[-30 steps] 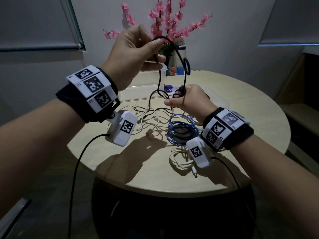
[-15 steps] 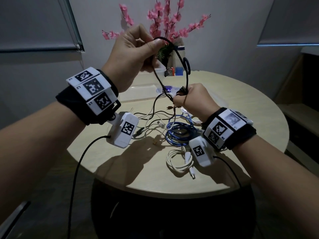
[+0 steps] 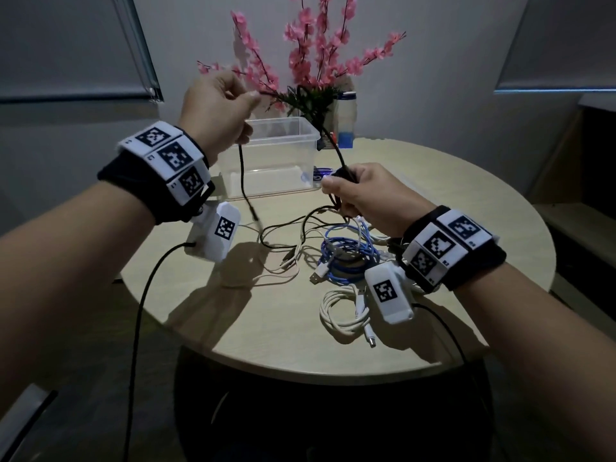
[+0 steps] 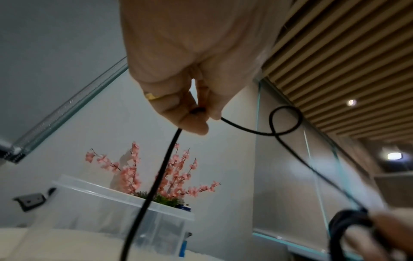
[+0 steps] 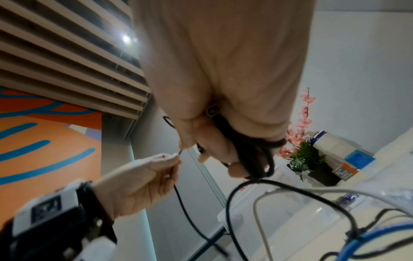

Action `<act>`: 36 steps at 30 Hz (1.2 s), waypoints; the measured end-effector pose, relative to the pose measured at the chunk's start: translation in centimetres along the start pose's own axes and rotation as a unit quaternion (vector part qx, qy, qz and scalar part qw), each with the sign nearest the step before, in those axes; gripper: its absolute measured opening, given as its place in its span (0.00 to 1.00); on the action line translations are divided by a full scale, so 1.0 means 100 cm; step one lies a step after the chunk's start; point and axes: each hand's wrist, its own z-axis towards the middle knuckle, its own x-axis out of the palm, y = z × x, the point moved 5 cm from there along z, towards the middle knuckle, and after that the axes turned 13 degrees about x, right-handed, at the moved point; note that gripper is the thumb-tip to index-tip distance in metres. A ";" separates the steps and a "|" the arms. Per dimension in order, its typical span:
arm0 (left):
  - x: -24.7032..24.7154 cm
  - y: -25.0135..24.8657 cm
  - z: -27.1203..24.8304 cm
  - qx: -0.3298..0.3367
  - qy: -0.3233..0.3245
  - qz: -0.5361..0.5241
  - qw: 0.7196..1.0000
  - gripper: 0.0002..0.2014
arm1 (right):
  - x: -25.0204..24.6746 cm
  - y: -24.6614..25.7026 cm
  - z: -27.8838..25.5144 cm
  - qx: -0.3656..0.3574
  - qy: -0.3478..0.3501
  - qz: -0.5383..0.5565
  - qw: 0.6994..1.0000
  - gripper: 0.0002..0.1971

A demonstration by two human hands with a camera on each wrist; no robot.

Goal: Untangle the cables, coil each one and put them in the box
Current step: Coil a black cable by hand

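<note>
Aloft, left hand (image 3: pixel 216 108) and right hand (image 3: pixel 366 195) stretch black cable (image 3: pixel 328 135) — above box (image 3: pixel 310 136) rim.

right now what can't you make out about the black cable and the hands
- Head view: right hand covers how many loops of the black cable it holds.
- Left wrist view: cable blurred near the right hand; left hand fingers hide the pinch point.
- Right wrist view: cables at the bottom are blurred and cut off.

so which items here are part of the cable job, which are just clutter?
Job:
black cable, held by left hand and right hand
blue cable
white cable
clear box

Clutter:
pink flowers
white bottle
</note>
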 end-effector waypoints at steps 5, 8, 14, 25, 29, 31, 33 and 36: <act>0.012 0.015 -0.005 0.018 0.126 0.193 0.973 0.07 | -0.003 0.009 -0.010 -0.020 0.057 0.090 0.994 0.09; 0.023 0.017 -0.016 0.042 0.240 0.248 0.938 0.06 | -0.006 0.011 -0.013 -0.042 0.075 0.116 0.990 0.05; 0.033 0.008 -0.031 0.091 0.387 0.271 0.877 0.08 | -0.006 0.013 -0.010 -0.026 0.088 0.227 0.970 0.12; 0.014 0.009 -0.022 0.037 0.224 0.269 0.936 0.13 | 0.000 0.017 -0.015 0.003 0.107 0.232 0.967 0.17; 0.007 0.008 -0.024 0.036 0.217 0.278 0.935 0.20 | 0.001 0.020 -0.019 0.009 0.120 0.231 0.966 0.17; 0.013 -0.006 -0.033 0.110 0.255 0.235 0.931 0.24 | 0.004 0.022 -0.020 0.013 0.132 0.231 0.964 0.18; 0.024 -0.024 -0.046 0.196 0.288 0.164 0.923 0.23 | 0.007 0.023 -0.021 0.013 0.139 0.231 0.963 0.18; 0.039 -0.035 -0.054 0.283 0.266 0.131 0.912 0.16 | 0.011 0.024 -0.022 0.012 0.145 0.234 0.961 0.18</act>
